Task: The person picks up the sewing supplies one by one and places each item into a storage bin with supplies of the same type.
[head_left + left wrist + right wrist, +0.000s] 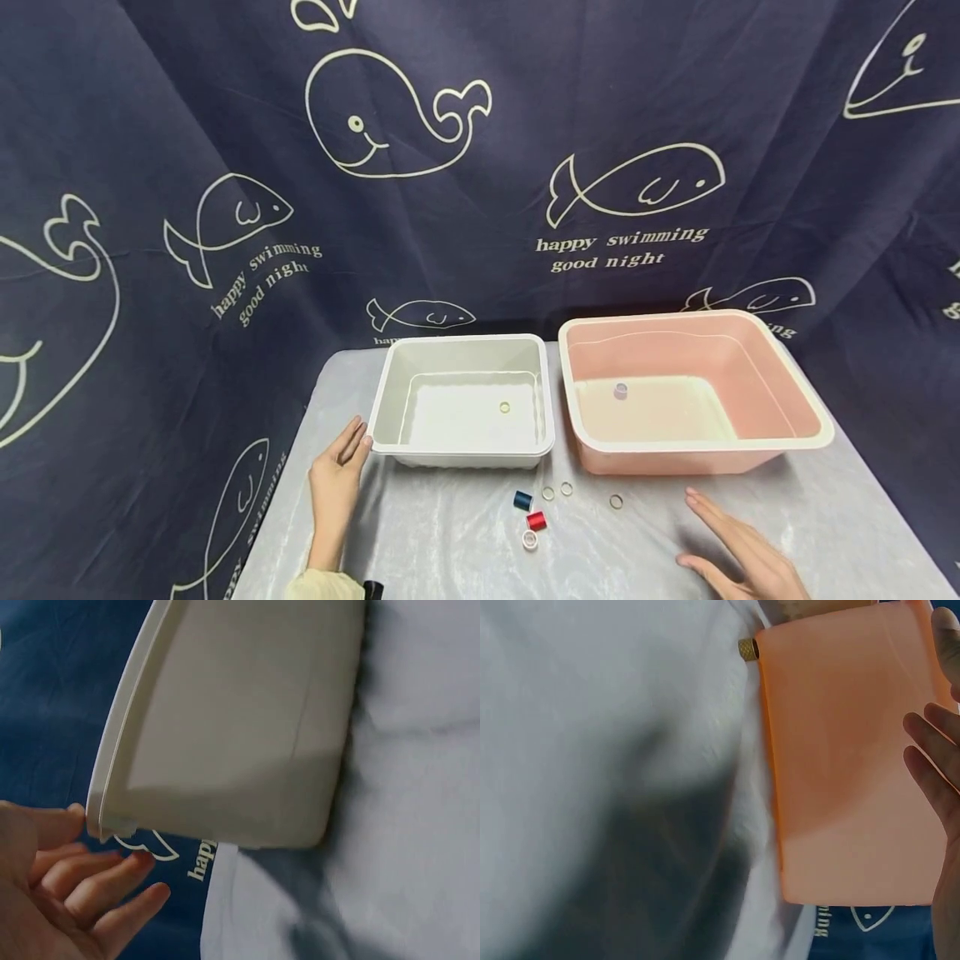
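Note:
At the front left corner of the white basin (465, 455) is my left hand (337, 475). Its thumb tip is right at the rim, the other fingers loosely extended beside the corner, as the left wrist view (82, 892) also shows. My right hand (738, 546) hovers in front of the pink basin (690, 461), fingers spread and holding nothing. Between the hands lie a dark blue thread spool (522, 501), a red thread spool (536, 521) and a whitish spool (529, 540). Small rings (616, 502) lie close by.
A yellowish ring (505, 407) lies inside the white basin, and a pale lilac spool (621, 390) inside the pink one. Both basins stand side by side at the back of the cloth-covered table (450, 558). A dark blue printed curtain (487, 233) hangs behind.

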A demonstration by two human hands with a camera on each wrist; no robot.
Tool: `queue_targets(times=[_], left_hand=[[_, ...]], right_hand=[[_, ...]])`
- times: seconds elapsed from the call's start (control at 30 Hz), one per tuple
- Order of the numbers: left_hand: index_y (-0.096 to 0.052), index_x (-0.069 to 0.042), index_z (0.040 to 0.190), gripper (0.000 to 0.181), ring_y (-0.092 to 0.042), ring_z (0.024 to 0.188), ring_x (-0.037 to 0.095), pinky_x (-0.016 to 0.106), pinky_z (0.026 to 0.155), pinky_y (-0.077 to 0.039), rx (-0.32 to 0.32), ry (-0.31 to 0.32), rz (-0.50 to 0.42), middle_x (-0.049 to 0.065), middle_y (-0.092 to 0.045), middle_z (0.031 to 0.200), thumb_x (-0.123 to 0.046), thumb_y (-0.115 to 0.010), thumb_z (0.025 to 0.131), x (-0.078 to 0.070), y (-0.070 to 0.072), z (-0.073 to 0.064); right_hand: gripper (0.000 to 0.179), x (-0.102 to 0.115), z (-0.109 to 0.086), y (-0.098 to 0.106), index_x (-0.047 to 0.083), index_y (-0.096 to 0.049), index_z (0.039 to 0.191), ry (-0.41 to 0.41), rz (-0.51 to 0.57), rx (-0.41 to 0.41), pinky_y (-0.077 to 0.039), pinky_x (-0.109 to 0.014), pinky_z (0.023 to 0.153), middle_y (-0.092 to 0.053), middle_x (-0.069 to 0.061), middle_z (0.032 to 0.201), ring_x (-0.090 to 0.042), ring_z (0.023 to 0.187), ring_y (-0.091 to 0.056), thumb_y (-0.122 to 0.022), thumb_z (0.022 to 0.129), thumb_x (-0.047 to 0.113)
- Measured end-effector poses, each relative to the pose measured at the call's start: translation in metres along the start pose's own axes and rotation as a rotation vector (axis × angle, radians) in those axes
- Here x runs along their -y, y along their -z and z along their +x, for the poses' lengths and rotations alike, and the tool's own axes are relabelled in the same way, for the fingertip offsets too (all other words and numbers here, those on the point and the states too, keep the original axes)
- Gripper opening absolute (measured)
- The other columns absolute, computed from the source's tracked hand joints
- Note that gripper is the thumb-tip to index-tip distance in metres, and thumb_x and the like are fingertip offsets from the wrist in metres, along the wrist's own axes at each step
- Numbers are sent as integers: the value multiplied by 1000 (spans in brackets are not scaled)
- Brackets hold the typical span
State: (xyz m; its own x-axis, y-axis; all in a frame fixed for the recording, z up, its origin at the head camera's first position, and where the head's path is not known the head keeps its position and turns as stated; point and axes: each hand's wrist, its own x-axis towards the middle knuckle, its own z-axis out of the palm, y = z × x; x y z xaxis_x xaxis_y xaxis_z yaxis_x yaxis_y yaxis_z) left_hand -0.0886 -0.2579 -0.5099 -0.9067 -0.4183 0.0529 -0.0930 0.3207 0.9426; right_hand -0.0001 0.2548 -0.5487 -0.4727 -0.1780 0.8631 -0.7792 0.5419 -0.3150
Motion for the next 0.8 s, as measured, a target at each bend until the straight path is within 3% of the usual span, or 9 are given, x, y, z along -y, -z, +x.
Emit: queue_targets(times=[0.17,0.3,0.57,0.8], left_hand=[[-56,-2,148,53,-70,98,-6,19,72,-62,-3,116,-102,24,-62,143,-15,-72,99,-6,-8,9],[-59,2,143,46,-71,84,0,28,65,-64,-2,164,-146,29,-63,140,-8,-70,99,-9,-10,15],[-59,2,144,42,-70,95,7,22,74,-63,95,265,-181,25,-56,143,-5,-63,103,-7,-7,22],[-60,-3,145,41,-71,100,12,21,75,-61,122,309,-193,19,-55,139,-7,-61,104,-6,-7,27]], right_hand=[[63,10,-2,-9,-16,-71,117,-99,48,-37,-43,-12,111,-74,-24,124,-9,130,-65,-84,88,39],[62,13,-3,-14,-16,-70,118,-159,88,-22,-43,-11,110,-74,-23,124,-8,129,-66,-85,87,36],[60,17,-10,-20,-14,-69,122,-301,121,9,-47,-7,102,-73,-23,124,-4,121,-67,-92,78,19],[57,11,-16,-28,-15,-68,122,-293,162,4,-47,-8,100,-73,-24,125,-6,118,-68,-89,82,18]])
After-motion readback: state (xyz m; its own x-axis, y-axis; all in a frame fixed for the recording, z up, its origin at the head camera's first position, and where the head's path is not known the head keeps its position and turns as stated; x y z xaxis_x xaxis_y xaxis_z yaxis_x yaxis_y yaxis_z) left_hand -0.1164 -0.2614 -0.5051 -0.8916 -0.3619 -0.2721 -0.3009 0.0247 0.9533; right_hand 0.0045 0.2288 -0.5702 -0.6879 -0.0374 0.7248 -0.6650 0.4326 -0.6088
